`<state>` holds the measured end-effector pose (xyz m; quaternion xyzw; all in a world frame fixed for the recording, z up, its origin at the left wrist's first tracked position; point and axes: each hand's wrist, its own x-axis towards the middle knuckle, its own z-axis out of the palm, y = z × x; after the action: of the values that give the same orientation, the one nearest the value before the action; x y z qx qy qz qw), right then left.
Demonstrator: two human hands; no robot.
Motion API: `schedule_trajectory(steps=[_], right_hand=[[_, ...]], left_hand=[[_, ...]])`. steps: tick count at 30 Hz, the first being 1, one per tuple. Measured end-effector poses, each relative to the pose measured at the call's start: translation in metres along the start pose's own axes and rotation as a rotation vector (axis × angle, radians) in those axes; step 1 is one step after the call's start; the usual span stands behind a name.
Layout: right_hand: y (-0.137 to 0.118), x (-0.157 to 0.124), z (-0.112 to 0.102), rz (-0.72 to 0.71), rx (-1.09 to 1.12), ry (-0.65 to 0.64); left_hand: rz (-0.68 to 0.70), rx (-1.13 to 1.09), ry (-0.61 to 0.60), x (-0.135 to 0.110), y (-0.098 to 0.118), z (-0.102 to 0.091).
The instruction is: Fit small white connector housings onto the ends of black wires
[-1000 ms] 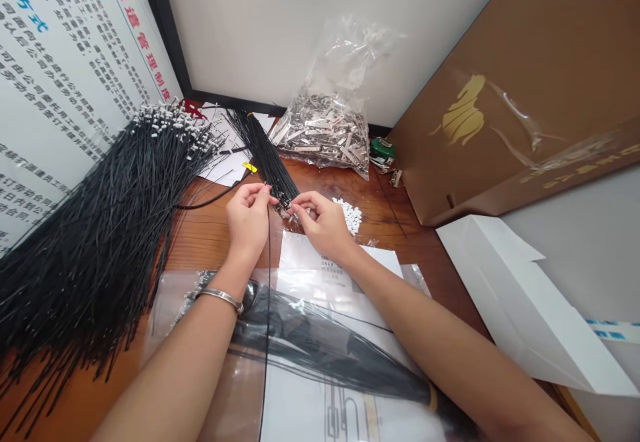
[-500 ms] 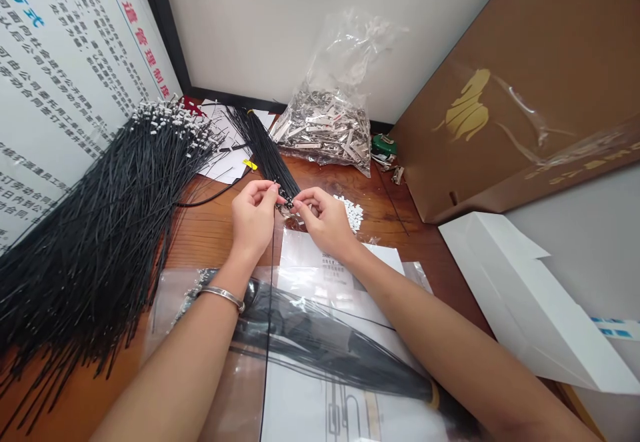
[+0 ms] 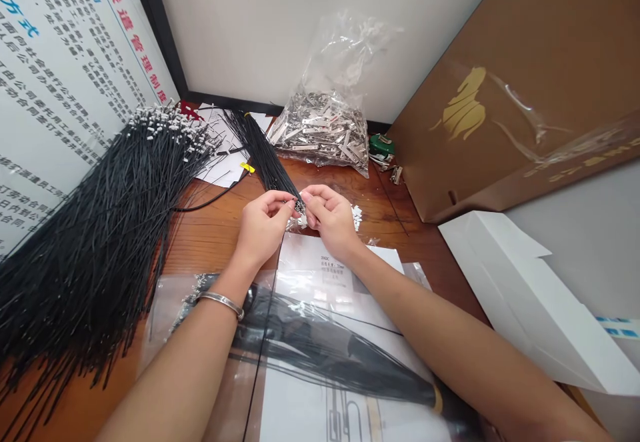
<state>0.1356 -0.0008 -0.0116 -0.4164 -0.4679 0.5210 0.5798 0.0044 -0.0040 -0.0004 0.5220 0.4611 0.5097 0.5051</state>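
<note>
My left hand point(image 3: 263, 229) and my right hand point(image 3: 331, 219) meet fingertip to fingertip above the wooden table point(image 3: 210, 229). The left pinches the end of a thin black wire point(image 3: 263, 315) that runs down toward me. The right is closed in a pinch on something small at the wire's tip, which I cannot make out. Just beyond the fingertips lies a tied bundle of black wires point(image 3: 260, 152). A small heap of white plastic connectors point(image 3: 357, 215) sits right of my right hand.
A big fan of black wires with white ends point(image 3: 100, 229) covers the left. A clear bag of metal clips point(image 3: 323, 132) leans at the back wall. A bagged wire bundle point(image 3: 320, 342) lies on papers under my forearms. A brown box point(image 3: 525, 89) and white paper bag point(image 3: 525, 302) stand right.
Both hands have shifted slightly right and closed in on each other, so the fingertips now touch. The black wire has swung along with the left hand.
</note>
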Motion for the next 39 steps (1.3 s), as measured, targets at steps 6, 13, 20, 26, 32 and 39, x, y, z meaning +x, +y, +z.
schedule_trajectory(steps=[6,13,20,26,32,39], right_hand=[[0.0013,0.0013,0.0004,0.037,0.068,-0.017],[0.001,0.0016,0.0005,0.072,0.053,-0.017],[0.0031,0.003,0.0004,0.076,0.069,0.021],[0.0049,0.0039,-0.0002,0.081,0.092,0.036],[0.0035,0.0013,-0.0006,0.069,0.024,0.005],[0.0057,0.0019,-0.0028,0.066,0.017,-0.016]], left_hand=[[0.053,0.015,-0.012,-0.0016,0.0015,0.0006],[0.042,-0.035,-0.009,-0.0008,0.003,0.0016],[-0.026,-0.058,-0.017,-0.0012,0.0022,0.0004],[-0.041,-0.094,-0.027,-0.0001,0.0026,0.0013],[-0.031,-0.074,-0.027,-0.0008,0.0046,0.0016],[-0.061,-0.099,-0.042,-0.0008,0.0044,0.0013]])
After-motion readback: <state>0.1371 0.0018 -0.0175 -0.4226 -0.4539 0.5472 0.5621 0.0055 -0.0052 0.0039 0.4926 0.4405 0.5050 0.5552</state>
